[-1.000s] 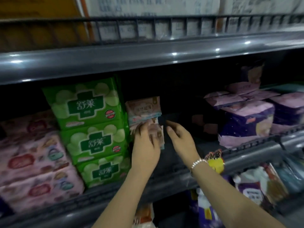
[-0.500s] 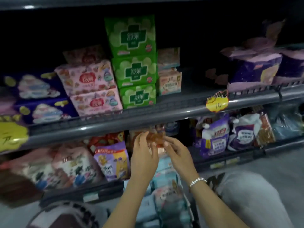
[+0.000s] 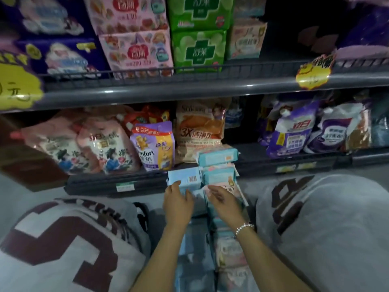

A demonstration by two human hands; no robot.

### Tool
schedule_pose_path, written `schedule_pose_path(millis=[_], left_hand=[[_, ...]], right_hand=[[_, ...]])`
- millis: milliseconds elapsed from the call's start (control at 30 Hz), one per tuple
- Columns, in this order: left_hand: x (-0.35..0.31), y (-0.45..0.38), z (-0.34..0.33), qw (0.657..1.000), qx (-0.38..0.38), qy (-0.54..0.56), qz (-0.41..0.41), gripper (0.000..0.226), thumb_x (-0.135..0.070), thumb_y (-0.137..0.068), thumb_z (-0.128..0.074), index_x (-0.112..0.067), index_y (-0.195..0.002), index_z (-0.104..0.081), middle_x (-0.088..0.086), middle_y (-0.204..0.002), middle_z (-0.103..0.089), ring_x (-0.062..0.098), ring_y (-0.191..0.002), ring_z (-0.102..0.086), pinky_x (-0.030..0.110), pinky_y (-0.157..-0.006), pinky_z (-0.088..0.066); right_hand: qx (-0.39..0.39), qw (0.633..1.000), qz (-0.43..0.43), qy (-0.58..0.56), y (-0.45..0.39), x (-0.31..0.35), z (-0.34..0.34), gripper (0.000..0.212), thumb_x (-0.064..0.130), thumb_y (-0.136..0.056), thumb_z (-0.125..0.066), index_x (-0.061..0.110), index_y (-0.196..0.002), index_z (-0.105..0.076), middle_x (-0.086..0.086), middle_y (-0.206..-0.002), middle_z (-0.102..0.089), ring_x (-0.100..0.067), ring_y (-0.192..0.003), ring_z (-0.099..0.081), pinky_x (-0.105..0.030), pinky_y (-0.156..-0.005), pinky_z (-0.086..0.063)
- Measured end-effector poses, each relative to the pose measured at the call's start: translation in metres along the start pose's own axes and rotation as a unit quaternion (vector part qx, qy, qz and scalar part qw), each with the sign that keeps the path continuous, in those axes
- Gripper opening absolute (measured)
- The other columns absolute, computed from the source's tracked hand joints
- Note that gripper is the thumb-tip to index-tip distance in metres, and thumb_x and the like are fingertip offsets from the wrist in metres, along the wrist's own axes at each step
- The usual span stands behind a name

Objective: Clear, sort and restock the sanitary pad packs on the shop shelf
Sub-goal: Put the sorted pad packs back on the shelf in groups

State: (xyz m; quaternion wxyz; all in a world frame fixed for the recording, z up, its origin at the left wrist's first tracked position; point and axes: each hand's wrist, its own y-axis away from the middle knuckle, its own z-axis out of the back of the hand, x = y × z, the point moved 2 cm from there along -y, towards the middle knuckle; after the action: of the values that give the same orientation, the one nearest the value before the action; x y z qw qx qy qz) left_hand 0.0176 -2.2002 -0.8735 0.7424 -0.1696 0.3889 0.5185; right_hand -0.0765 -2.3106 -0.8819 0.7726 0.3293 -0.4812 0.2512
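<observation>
Sanitary pad packs lie in a loose pile on the floor between the person's knees, blue ones to the left, pink ones to the right, w/ more stacked toward the bottom shelf. Left hand rests on a light blue pack that shows a barcode; fingers look lightly curled over its near edge, but whether they grip it I cannot tell. Right hand, bracelet at the wrist, lies on a pink pack, fingers fairly straight, not clamped round it. Just past the hands, teal packs are stacked against the lower shelf edge. Behind them stand detergent refill pouches, not part of the job. Further up, the pad shelf carries green packs, pink patterned packs and a small peach pack, w/ a dark gap to the right of it. Step in hand, prob.: picking the next packs from the floor pile to restock. Next move needs a firm hold on one pack per hand, then a lift to the gap, matched by colour.
</observation>
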Motion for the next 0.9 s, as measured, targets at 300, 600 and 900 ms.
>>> schedule_pose_path(millis=[300, 600, 900], left_hand=[[0.013, 0.008, -0.034, 0.995, 0.051, -0.080, -0.042, 0.039, -0.029, -0.097, -0.050, -0.014, -0.133, -0.051, 0.007, -0.137, -0.052, 0.027, -0.129, -0.038, 0.040, -0.105, -0.029], [0.007, 0.006, -0.066, 0.966, 0.121, -0.185, -0.131, 0.047, -0.040, -0.099, -0.047, -0.025, -0.143, -0.043, -0.007, -0.154, -0.032, 0.016, -0.139, -0.023, 0.025, -0.099, -0.012], [0.009, -0.007, -0.080, 0.964, 0.092, -0.214, -0.126, 0.030, -0.046, -0.093, -0.055, -0.034, -0.119, -0.065, -0.007, -0.146, -0.034, 0.022, -0.129, -0.027, 0.034, -0.098, -0.018]], right_hand=[[-0.140, 0.986, -0.075, 0.054, 0.008, -0.041, 0.020, 0.028, 0.007, -0.093, -0.060, 0.005, -0.120, -0.064, -0.013, -0.126, -0.055, -0.019, -0.103, -0.056, -0.012, -0.080, -0.040], [-0.138, 0.979, -0.126, 0.087, -0.009, -0.072, 0.047, 0.031, 0.046, -0.086, -0.059, 0.021, -0.105, -0.064, -0.004, -0.105, -0.065, -0.025, -0.098, -0.063, -0.035, -0.081, -0.053], [-0.052, 0.967, -0.221, -0.115, -0.023, -0.074, 0.050, 0.026, 0.039, -0.084, -0.071, 0.019, -0.099, -0.065, -0.001, -0.096, -0.070, -0.021, -0.091, -0.066, -0.036, -0.087, -0.054]])
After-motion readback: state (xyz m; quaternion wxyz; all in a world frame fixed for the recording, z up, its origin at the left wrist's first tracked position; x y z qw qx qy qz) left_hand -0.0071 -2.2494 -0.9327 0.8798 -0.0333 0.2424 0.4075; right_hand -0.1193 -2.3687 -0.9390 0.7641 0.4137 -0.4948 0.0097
